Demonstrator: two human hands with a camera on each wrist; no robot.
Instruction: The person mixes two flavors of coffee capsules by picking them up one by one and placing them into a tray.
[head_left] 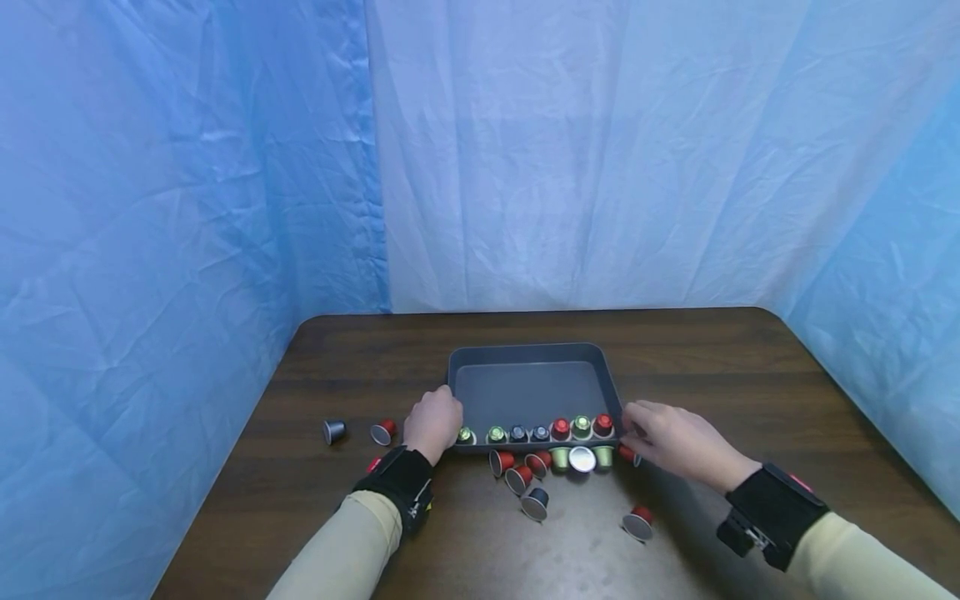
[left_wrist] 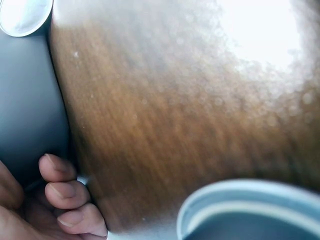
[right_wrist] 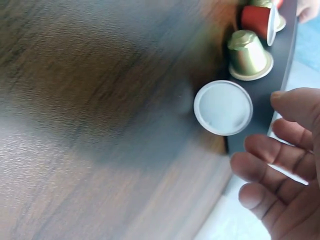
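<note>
My left hand [head_left: 433, 419] is at the front left corner of a dark grey tray [head_left: 525, 387]; the left wrist view shows its curled fingers [left_wrist: 67, 194] at the tray's wall. On the tray's other side is my right hand [head_left: 663, 433], thumb tip at the rim and fingers loosely bent, in the right wrist view. Along the tray's front inside stands a row of coffee capsules, among them a red capsule [head_left: 560, 428] and a green capsule [head_left: 581, 427]. A red capsule [head_left: 627, 453] lies under the right hand, partly hidden.
Against the tray's front lie more capsules, including a white-lidded capsule [head_left: 582, 459]. Nearer me are a dark capsule [head_left: 536, 503] and a red capsule [head_left: 638, 522]. A grey-blue capsule [head_left: 333, 431] and another red capsule [head_left: 383, 432] lie left on the wooden table [head_left: 360, 367].
</note>
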